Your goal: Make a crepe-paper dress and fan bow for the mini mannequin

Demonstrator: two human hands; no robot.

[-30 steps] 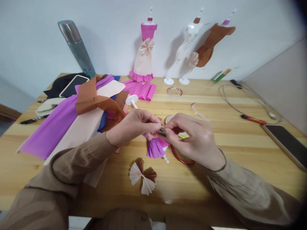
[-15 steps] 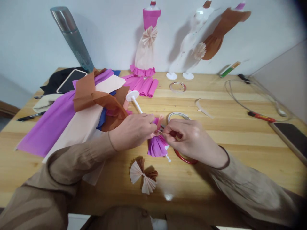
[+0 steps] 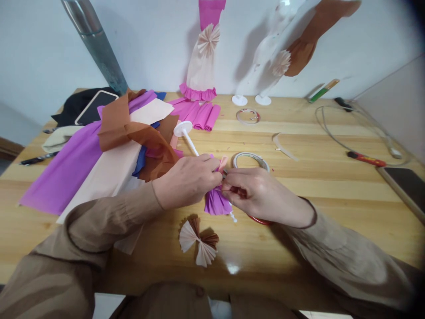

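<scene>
Purple pleated crepe paper [image 3: 217, 202] is gathered around a white doll stand lying on the table, its round base [image 3: 183, 129] towards the back. My left hand [image 3: 191, 179] is closed on the gathered paper, its fingers hiding the middle of the stand. From the right, my right hand [image 3: 262, 192] pinches at the gather, almost touching the left fingertips; what is in the pinch is too small to make out. A peach paper strip [image 3: 223, 164] sticks up between the hands. Below them lies a peach-and-brown pleated paper bow [image 3: 199, 241].
A tape roll [image 3: 250, 156] lies behind my right hand, and a red curved rim [image 3: 260, 220] shows beneath it. Crepe sheets [image 3: 66, 173] are piled at left beside a flask [image 3: 99, 48]. Dressed doll forms [image 3: 202, 66] stand at the back; a phone [image 3: 407, 188] and cable [image 3: 327, 133] lie right.
My right hand has moved slightly left, closer to the left fingers at the gather. The view has tilted down a little. The bow stays where it was.
</scene>
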